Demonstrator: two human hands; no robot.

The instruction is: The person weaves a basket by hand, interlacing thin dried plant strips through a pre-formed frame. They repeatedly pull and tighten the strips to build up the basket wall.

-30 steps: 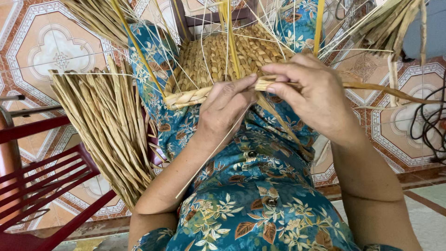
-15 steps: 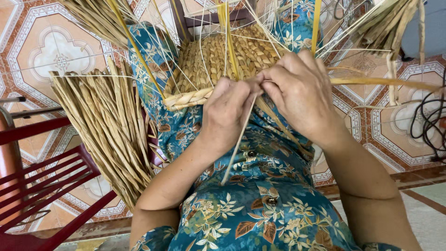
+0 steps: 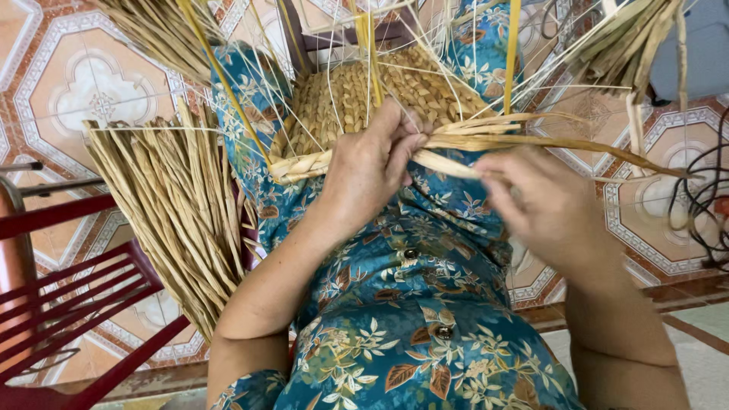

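Note:
A half-woven straw basket [image 3: 357, 95] rests on my lap, its braided rim toward me and thin stakes sticking up. My left hand [image 3: 372, 171] presses against the rim, fingers pinched on a bundle of flat dried straw strands [image 3: 531, 140] that runs out to the right. My right hand [image 3: 550, 205] is blurred, just below and right of that bundle, fingers curled; I cannot tell whether it holds a strand. I wear a blue floral dress [image 3: 410, 304].
A thick bundle of dried straw [image 3: 178, 220] lies on the patterned tile floor [image 3: 83, 91] at my left. A red slatted chair [image 3: 68, 304] stands at lower left. More straw [image 3: 630, 38] hangs at upper right, and dark cables [image 3: 702, 205] lie at the right edge.
My right hand has dropped away from the rim, down and to the right. My left hand stays at the rim, now gripping the strand bundle alone.

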